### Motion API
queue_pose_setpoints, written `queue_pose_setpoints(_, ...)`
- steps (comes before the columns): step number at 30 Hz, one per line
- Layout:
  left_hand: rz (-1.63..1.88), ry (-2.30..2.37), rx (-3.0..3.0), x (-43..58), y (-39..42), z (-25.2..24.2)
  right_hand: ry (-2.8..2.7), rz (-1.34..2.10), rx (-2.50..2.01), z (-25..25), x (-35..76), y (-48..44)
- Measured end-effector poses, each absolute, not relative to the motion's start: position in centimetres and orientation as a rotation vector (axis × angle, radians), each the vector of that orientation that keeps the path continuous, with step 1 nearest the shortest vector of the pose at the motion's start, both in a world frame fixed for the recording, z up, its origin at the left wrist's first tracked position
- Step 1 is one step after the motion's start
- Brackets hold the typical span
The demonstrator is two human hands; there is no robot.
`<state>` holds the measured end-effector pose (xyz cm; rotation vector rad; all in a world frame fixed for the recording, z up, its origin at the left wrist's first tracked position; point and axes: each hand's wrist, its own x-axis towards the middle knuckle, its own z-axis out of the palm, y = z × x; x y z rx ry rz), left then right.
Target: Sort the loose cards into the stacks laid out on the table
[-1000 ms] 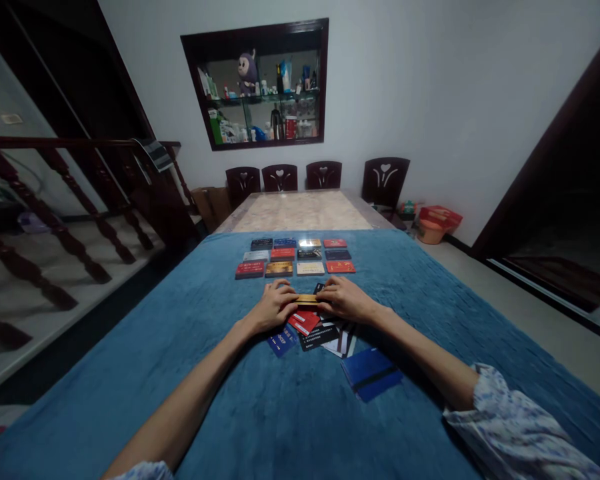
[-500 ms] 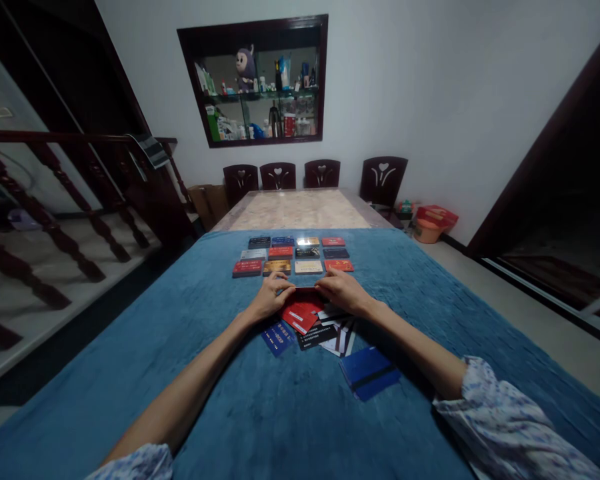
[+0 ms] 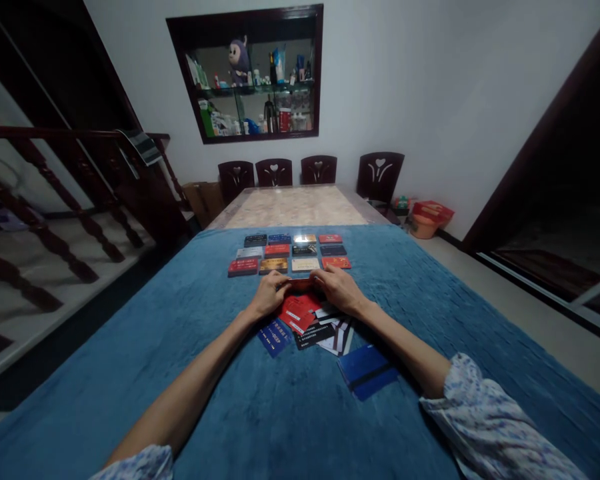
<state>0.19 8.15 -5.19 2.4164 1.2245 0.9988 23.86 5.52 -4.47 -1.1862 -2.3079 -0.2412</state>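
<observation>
My left hand point(image 3: 271, 294) and my right hand point(image 3: 339, 288) are closed on opposite ends of a red card point(image 3: 301, 285), seen nearly edge-on; whether it is one card or a small stack I cannot tell. Just beyond it, rows of card stacks lie in a grid, the nearest including a gold stack point(image 3: 273, 265) and a cream stack point(image 3: 305, 265). Below my hands is a loose spread: red cards point(image 3: 299, 313), a dark blue card point(image 3: 275, 338), a black card point(image 3: 314, 335) and white striped cards point(image 3: 341, 337). A blue card pile point(image 3: 367, 371) lies closer to my right forearm.
A blue cloth point(image 3: 200, 400) covers the near part of the table, and the stone tabletop point(image 3: 290, 205) shows beyond it. Several dark chairs point(image 3: 318, 170) stand at the far end. A wooden railing point(image 3: 55, 133) runs along the left; an orange bin point(image 3: 423, 225) sits at the right.
The held red card has tipped, so more of its face shows now. My hands stay at its two ends. The whole view has shifted slightly; the other cards lie as before.
</observation>
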Motion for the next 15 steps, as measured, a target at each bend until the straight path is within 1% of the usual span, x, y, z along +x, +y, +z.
queue_pose_setpoints(9,0.949,1.252,2.47,0.45,8.14,-5.83,-2.319,-0.177,-1.299,-4.79,23.8,5.1)
queue_pose_setpoints(15,0.985,1.212,2.492,0.81,7.86,-5.82,-2.359,-0.274,-1.292,-5.12,23.77,5.38)
